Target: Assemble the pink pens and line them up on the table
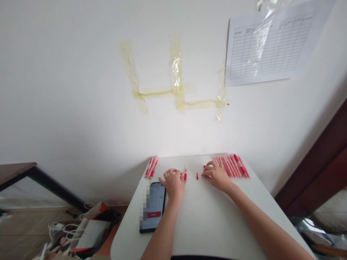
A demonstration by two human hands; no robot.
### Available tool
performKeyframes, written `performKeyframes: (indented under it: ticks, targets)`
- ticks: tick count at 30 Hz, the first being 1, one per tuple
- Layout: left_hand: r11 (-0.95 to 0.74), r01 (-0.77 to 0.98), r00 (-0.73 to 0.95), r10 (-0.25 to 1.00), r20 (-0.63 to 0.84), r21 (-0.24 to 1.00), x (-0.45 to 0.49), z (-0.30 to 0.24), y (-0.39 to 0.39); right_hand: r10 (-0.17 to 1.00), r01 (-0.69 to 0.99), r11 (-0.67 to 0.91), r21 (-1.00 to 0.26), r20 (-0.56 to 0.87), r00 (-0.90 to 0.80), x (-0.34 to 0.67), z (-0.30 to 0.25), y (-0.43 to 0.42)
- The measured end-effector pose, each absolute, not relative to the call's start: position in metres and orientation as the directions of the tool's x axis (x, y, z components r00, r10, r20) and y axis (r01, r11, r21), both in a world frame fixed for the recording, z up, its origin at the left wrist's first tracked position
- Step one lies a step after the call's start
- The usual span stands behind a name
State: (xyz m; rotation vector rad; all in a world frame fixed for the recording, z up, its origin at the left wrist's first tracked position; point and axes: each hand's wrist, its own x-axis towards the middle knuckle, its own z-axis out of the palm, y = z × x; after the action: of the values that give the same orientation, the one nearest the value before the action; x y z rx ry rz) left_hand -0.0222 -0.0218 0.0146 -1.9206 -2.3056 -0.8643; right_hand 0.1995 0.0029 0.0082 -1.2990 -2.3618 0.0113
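Note:
My left hand (pixel 175 181) is palm down on the white table (pixel 200 224), its bent fingers spread apart. Right beside its thumb side lies a pen's lower part with a red grip (pixel 185 177), a thin refill sticking out of its far end. A small red cone-shaped pen tip (pixel 197 176) lies between the hands. My right hand (pixel 217 176) has its fingers drawn together at the left, where a small red pen part (pixel 204 166) pokes out, mostly hidden by the fingers.
Several pink-and-red pens (pixel 230 166) lie in a row at the back right. A few more pens (pixel 151 167) are at the back left. Left of my forearm lies a phone (pixel 155 209). The wall bears yellowed tape (pixel 177 72) and a printed sheet (pixel 271 47). Cables (pixel 63 229) lie beside the table.

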Motion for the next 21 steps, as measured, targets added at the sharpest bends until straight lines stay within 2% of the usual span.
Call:
performKeyframes:
  ticks: [12, 21]
  targets:
    - [0.087, 0.917, -0.233, 0.908, 0.349, 0.389, -0.0215, 0.0138, -0.0218, 0.804, 0.808, 0.552, -0.206, 0.391, -0.449, 0.2004, 0.0061, 0.0041]
    - [0.067, 0.942, -0.180, 0.928, 0.325, 0.330, -0.0122, 0.0101, -0.0235, 0.782, 0.813, 0.551, -0.189, 0.457, -0.424, 0.2018, 0.0026, 0.0065]
